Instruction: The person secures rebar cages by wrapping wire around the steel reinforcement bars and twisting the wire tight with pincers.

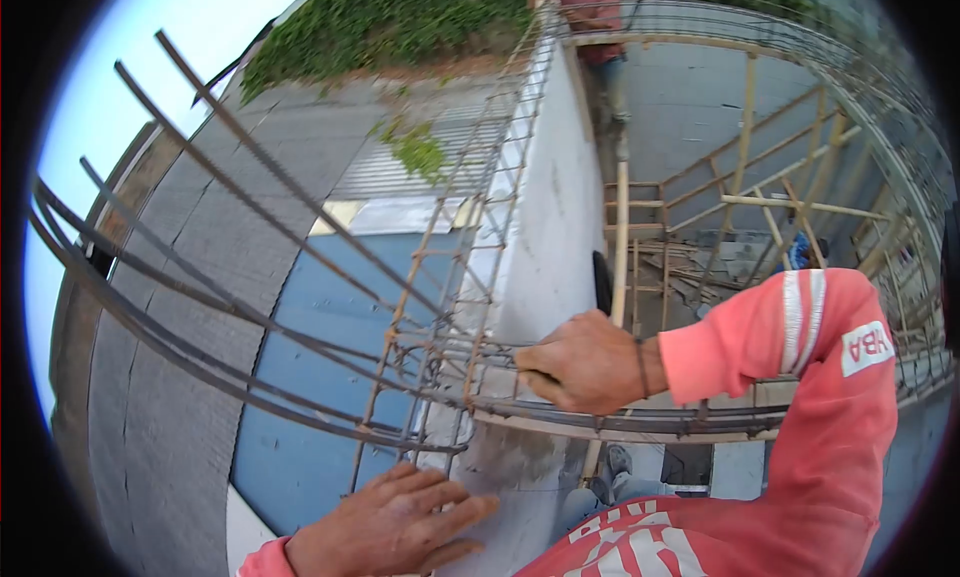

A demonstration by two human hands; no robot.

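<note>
My right hand (588,362) is closed in a fist above a joint of the steel rebar cage (470,245). Whatever that fist holds, if anything, is hidden inside the fingers. Lower down, my left hand (398,525) is open, its fingers spread beside the hooked ends of the rebar bars (330,427). Those bars curve in from the left and meet the cage at the corner in front of me. More rebar rods (255,162) slant up and away from the same corner. Another run of cage bars (640,417) extends right beneath my right forearm.
A white wall (548,212) runs away under the cage. A co-worker (597,27) is at its far end. Blue roofing (320,377) and grey roofing (200,277) lie to the left. On the right, wooden poles (748,107) and scaffolding stand in a deep walled space.
</note>
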